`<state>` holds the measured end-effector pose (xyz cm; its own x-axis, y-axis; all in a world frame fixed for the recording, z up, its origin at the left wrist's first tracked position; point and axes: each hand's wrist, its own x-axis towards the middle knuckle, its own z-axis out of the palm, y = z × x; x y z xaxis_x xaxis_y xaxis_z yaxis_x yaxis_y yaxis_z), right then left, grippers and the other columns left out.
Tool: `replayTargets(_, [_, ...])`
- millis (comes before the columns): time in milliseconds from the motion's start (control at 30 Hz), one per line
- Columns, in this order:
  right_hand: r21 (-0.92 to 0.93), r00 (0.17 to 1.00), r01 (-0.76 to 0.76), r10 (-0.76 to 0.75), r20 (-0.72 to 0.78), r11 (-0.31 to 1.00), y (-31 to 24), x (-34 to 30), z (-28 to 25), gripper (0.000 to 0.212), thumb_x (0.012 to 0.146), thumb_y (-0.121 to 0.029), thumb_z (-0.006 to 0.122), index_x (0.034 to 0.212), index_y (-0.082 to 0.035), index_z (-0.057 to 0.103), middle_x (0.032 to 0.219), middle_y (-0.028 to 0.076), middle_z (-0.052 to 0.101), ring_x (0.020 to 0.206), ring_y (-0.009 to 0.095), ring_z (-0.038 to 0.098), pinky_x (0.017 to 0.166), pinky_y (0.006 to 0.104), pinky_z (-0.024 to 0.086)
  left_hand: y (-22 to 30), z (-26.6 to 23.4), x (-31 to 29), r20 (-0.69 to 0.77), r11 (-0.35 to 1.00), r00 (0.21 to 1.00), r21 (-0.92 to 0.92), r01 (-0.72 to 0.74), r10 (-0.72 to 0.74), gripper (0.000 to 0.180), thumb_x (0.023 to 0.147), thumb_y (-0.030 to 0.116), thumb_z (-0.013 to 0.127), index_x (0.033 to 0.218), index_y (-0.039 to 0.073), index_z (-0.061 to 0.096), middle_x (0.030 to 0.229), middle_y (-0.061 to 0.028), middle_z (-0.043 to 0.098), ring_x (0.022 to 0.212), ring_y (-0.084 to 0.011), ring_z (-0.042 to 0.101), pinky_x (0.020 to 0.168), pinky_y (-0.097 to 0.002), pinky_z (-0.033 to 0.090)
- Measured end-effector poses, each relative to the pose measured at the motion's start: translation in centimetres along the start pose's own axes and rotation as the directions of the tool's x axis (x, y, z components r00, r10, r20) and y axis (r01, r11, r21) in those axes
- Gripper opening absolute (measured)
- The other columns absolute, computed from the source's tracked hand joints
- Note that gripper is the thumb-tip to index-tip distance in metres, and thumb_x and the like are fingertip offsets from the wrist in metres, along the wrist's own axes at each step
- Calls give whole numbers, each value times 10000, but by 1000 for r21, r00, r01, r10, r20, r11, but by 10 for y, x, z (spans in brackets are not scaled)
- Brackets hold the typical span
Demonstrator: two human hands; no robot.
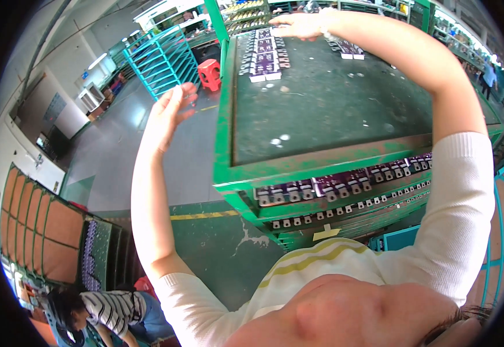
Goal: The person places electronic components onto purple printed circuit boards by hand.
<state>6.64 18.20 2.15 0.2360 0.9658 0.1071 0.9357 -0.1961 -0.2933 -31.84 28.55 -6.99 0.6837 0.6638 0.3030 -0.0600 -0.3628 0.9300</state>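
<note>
My left hand (171, 114) is raised in the air to the left of a green metal rack (224, 156). Its fingers are slightly bent and apart, with nothing between them. Across the rack's dark top (327, 110) reaches my right arm, and my right hand (303, 26) hovers at the far end with fingers stretched toward the left. Beneath and beside those fingers runs a row of purple parts with metal tabs (265, 53). Whether the fingertips touch the row I cannot tell. A shorter group of similar parts (350, 51) lies to the right, partly behind my forearm.
Lower shelves of the rack hold more purple tabbed parts (341, 184). A blue-green slatted rack (162, 61) and a red stool (210, 75) stand at the far left. A person in a striped shirt (110, 309) bends down at the lower left, beside another rack (44, 225).
</note>
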Motion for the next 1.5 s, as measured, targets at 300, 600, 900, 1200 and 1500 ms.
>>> replayTargets(300, [66, 994, -5, -2, 107, 998, 12, 66, 37, 829, 960, -593, 649, 1591, -120, 395, 1599, 154, 431, 1451, 258, 417, 1158, 380, 375, -96, -40, -41, 137, 986, 983, -97, 133, -119, 473, 1078, 394, 547, 1382, 33, 583, 1382, -110, 628, 1240, -217, 627, 1039, -376, 495])
replayTargets(600, [163, 968, 124, -155, 198, 979, 0, 84, 33, 761, 979, -511, 646, 1542, -37, 449, 1513, 124, 545, 1383, 234, 493, 1170, 349, 345, -154, -62, -74, 45, 942, 952, -131, 307, -304, 507, 1069, 426, 560, 1390, 34, 574, 1358, -107, 643, 1200, -207, 645, 1000, -359, 511])
replayTargets(900, [-168, 996, -25, 11, -86, 986, 23, 121, 42, 574, 1009, -474, 601, 1422, -76, 586, 1398, 111, 646, 1305, 241, 588, 1125, 365, 417, -170, -59, -83, 15, 925, 943, -191, 329, -332, 500, 1064, 405, 573, 1372, 12, 569, 1331, -145, 646, 1160, -235, 667, 952, -380, 562])
replayTargets(1200, [-109, 983, 125, -138, -121, 986, 21, 132, 48, 316, 974, -390, 669, 1117, -122, 756, 1122, 54, 772, 1079, 209, 687, 962, 357, 492, -180, -52, -89, 17, 901, 934, -258, 349, -357, 482, 1059, 389, 590, 1356, 9, 584, 1315, -140, 656, 1151, -226, 671, 947, -367, 550])
replayTargets(1500, [-143, 995, 89, -93, -20, 986, 6, 129, 45, 412, 1016, -353, 630, 1366, -141, 667, 1272, 115, 722, 1174, 233, 658, 1052, 360, 467, -187, -63, -99, -27, 891, 923, -274, 363, -384, 488, 1046, 393, 615, 1342, 5, 592, 1279, -141, 678, 1130, -233, 682, 935, -371, 557])
